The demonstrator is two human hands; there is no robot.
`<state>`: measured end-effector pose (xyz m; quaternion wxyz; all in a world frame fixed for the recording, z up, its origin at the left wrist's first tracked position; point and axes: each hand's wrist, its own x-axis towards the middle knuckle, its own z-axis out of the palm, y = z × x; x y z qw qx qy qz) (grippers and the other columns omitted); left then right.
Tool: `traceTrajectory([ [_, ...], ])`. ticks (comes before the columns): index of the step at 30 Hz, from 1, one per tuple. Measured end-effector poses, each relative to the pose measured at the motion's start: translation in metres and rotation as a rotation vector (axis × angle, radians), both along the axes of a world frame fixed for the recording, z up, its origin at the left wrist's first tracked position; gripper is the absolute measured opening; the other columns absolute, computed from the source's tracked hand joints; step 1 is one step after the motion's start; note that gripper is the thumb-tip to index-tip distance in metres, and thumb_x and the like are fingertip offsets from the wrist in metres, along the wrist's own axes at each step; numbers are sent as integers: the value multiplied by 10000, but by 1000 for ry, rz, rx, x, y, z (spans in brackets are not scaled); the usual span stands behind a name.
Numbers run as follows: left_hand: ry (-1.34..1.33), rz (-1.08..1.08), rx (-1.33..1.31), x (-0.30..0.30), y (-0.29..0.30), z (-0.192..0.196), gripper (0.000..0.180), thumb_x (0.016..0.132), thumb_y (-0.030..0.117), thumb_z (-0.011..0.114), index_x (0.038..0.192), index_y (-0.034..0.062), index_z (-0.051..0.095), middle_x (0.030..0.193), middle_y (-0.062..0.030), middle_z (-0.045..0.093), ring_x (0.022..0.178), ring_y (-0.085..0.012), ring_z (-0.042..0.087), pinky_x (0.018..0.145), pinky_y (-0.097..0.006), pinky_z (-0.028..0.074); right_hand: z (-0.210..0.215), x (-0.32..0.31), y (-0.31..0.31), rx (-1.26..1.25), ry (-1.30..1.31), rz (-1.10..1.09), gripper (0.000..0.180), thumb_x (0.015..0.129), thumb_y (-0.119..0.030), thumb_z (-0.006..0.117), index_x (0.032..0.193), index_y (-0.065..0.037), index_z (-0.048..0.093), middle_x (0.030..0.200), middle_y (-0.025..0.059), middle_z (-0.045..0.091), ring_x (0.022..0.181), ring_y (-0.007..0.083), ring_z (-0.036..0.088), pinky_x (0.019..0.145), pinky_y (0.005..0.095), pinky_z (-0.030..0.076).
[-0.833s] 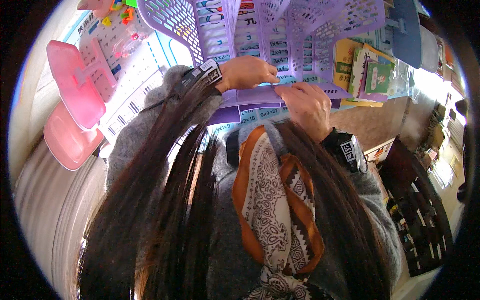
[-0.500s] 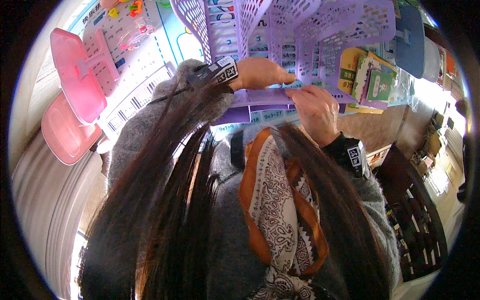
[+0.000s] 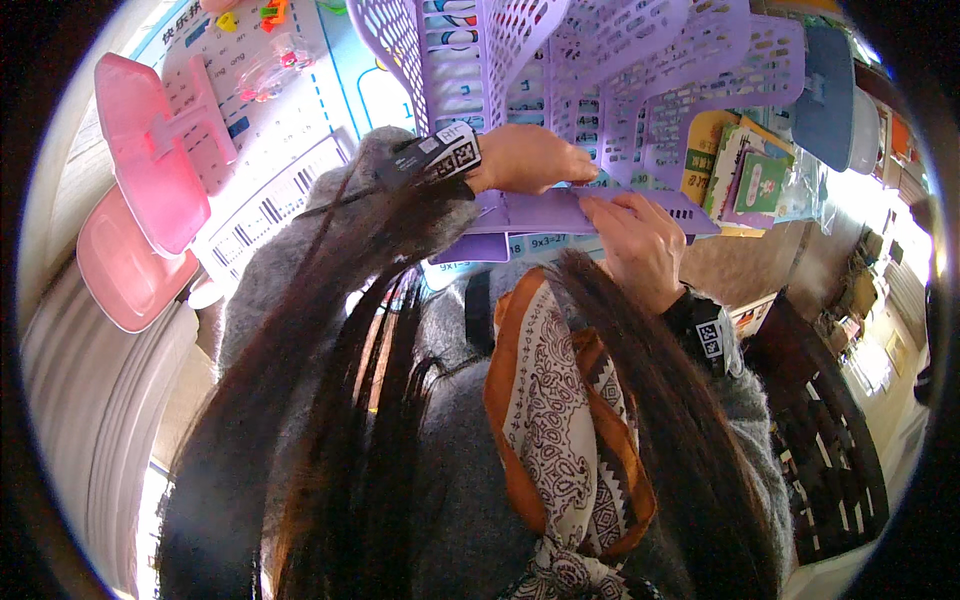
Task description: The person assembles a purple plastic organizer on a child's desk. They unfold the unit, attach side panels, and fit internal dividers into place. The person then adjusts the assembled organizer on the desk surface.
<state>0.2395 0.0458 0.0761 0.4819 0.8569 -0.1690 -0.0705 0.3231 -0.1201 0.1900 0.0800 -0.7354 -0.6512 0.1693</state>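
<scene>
A purple plastic file rack (image 3: 560, 212) with tall perforated dividers lies at the top middle, in front of me. My left hand (image 3: 535, 158) reaches in from the left over its near panel, fingers bent and closed toward the panel's inner side; the fingertips are partly hidden. On the right part of that same near edge, my right hand (image 3: 637, 245) grips the panel with thumb and fingers. Both wrists wear black bands with printed square markers. A printed times-table mat (image 3: 550, 243) shows under the rack and through its holes.
To the left lies an open pink plastic case (image 3: 140, 255), with a clear bag of small pink items (image 3: 275, 68) beyond it. Booklets and cards (image 3: 750, 185) sit right of the rack, near a blue bin (image 3: 825, 95). A dark slatted piece of furniture (image 3: 820, 440) stands lower right.
The rack has shifted slightly right and toward me, its near panel now sitting lower. Both hands have moved with it, keeping about the same grip.
</scene>
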Motion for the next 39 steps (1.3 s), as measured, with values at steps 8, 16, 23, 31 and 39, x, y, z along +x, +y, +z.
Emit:
traceTrajectory([
  [8, -3, -7, -11, 4, 3, 2, 216, 774, 25, 516, 985, 67, 509, 946, -76, 534, 812, -326, 592, 636, -430, 484, 2, 2, 1, -1, -5, -14, 268, 676, -113, 581, 939, -79, 621, 945, 30, 656, 870, 191, 594, 685, 316, 475],
  [16, -5, 6, -30, 3, 3, 0, 199, 775, 35, 511, 971, 68, 523, 913, -81, 536, 804, -324, 594, 642, -427, 482, -1, 3, 3, 7, -31, 1, 237, 683, -117, 576, 915, -88, 615, 929, 20, 653, 849, 176, 592, 672, 306, 478],
  [23, 3, 13, -58, 4, 2, -3, 190, 770, 35, 512, 955, 70, 535, 905, -86, 544, 814, -323, 595, 653, -422, 486, -6, 6, 5, 7, -43, 25, 217, 706, -114, 567, 917, -88, 611, 863, 10, 644, 833, 168, 587, 649, 301, 476],
  [31, -117, 88, 72, 0, 1, -4, 181, 780, 71, 512, 957, 71, 551, 934, -64, 551, 841, -277, 601, 653, -385, 509, 1, 3, 7, 7, -86, 42, 244, 699, -127, 559, 932, -77, 608, 891, 5, 633, 824, 166, 576, 647, 293, 470],
  [39, -73, 98, 193, 8, 2, -4, 158, 773, 85, 508, 924, 81, 558, 897, -50, 536, 874, -245, 591, 665, -363, 522, 2, 13, 5, 49, -75, 40, 266, 683, -133, 559, 937, -68, 604, 915, 6, 626, 815, 159, 570, 662, 291, 460],
])
